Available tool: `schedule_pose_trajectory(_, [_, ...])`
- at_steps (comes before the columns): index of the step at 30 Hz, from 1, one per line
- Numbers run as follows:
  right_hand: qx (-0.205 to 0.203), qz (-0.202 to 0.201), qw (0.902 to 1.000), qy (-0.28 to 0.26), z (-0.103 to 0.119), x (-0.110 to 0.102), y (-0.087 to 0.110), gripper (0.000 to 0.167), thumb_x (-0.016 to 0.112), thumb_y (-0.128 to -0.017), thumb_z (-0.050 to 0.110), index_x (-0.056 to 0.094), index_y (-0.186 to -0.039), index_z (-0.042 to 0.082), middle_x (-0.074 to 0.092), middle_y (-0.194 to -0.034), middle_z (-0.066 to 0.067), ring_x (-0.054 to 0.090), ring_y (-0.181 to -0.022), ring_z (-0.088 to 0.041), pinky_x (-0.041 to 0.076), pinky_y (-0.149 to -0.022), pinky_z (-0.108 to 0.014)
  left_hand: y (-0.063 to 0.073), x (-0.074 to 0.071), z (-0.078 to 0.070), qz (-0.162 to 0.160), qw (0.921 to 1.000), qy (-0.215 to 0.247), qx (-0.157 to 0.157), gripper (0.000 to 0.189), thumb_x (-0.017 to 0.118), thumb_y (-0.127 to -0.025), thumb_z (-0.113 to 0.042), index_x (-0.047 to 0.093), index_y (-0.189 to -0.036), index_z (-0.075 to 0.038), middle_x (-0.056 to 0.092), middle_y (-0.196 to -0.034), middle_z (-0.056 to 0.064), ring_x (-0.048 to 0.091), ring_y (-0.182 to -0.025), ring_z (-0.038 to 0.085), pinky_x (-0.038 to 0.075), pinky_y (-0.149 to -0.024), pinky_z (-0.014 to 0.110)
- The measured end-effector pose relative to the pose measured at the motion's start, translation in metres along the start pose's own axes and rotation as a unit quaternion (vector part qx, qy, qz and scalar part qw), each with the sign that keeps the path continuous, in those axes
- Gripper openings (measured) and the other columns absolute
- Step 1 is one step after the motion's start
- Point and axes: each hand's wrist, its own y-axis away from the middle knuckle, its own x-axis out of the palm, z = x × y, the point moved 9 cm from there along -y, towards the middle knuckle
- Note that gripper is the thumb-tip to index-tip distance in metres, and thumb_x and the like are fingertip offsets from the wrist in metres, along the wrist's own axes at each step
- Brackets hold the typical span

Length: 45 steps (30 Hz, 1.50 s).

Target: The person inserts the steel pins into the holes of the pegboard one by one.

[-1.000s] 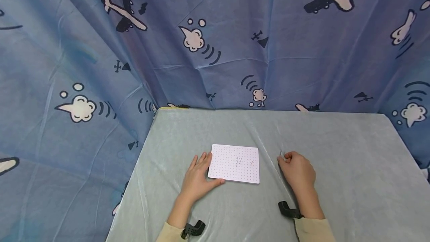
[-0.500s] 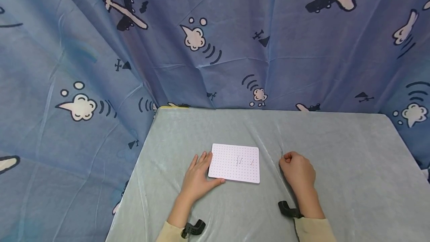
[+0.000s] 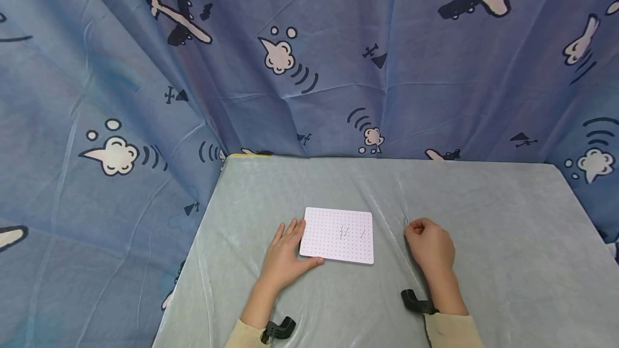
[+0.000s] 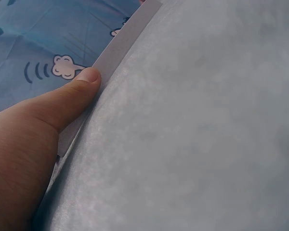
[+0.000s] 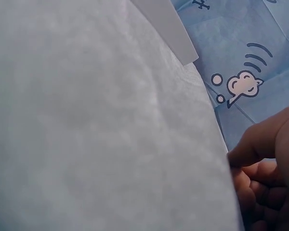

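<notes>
A white rectangular board (image 3: 336, 246) with rounded corners and a grid of small dots lies on the grey cloth-covered table. Several short, thin dark pins or strokes (image 3: 342, 231) show on its right half. My left hand (image 3: 282, 262) rests at the board's left side, fingers straight along that edge and thumb on the near edge. In the left wrist view the thumb (image 4: 79, 91) lies against the board's side. To the right, my right hand (image 3: 431, 245) is low over the table, fingers curled, thumb and forefinger pinched at a thin pale sliver (image 3: 405, 220); I cannot tell what it is.
Grey cloth with creases covers the table (image 3: 508, 230). A blue curtain (image 3: 329, 69) printed with planes and clouds hangs along the back and left side. Each wrist carries a black camera mount (image 3: 418, 303).
The right thumb and forefinger have come together from slightly apart, and the right hand has shifted a little to the right. The left hand and board have stayed put.
</notes>
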Motion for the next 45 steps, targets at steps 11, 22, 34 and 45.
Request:
schedule_pose_trajectory(11, [0.024, -0.027, 0.9983, -0.046, -0.005, -0.004, -0.001, 0.022, 0.066, -0.105, 0.020, 0.079, -0.104, 0.003, 0.073, -0.087, -0.010, 0.064, -0.072, -0.027, 0.047, -0.061, -0.037, 0.001, 0.001, 0.001, 0.003, 1.0000, -0.002, -0.001, 0.117, 0.080, -0.082, -0.079, 0.045, -0.166, -0.005, 0.046, -0.169, 0.006, 0.035, -0.161, 0.021, 0.014, -0.139, 0.042])
schedule_pose_trajectory(22, [0.034, -0.050, 0.9946, -0.084, -0.011, -0.011, -0.006, 0.026, 0.062, -0.104, 0.021, 0.079, -0.108, 0.002, 0.074, -0.092, -0.014, 0.066, -0.079, -0.030, 0.050, -0.066, -0.035, 0.002, 0.001, 0.002, -0.001, 1.0000, -0.005, 0.002, 0.118, 0.078, -0.083, -0.081, 0.044, -0.167, -0.005, 0.046, -0.169, 0.007, 0.036, -0.161, 0.023, 0.015, -0.139, 0.043])
schedule_pose_trajectory(34, [0.006, -0.091, 0.9776, -0.190, -0.002, -0.019, -0.003, 0.013, 0.071, -0.098, 0.012, 0.077, -0.102, 0.001, 0.073, -0.087, -0.010, 0.060, -0.072, -0.008, 0.047, -0.059, -0.012, 0.000, 0.002, 0.003, 0.003, 0.9999, -0.013, 0.003, 0.117, 0.081, -0.082, -0.078, 0.045, -0.167, -0.005, 0.048, -0.168, 0.010, 0.037, -0.161, 0.021, 0.015, -0.139, 0.041])
schedule_pose_trajectory(45, [-0.108, -0.042, 0.9549, -0.273, 0.033, -0.005, 0.007, 0.006, 0.081, -0.096, 0.001, 0.079, -0.102, 0.002, 0.079, -0.091, -0.012, 0.063, -0.071, -0.010, 0.051, -0.059, -0.013, 0.000, 0.002, 0.003, 0.004, 0.9999, -0.013, 0.004, 0.117, 0.080, -0.082, -0.079, 0.045, -0.166, -0.005, 0.047, -0.168, 0.009, 0.035, -0.161, 0.021, 0.012, -0.139, 0.038])
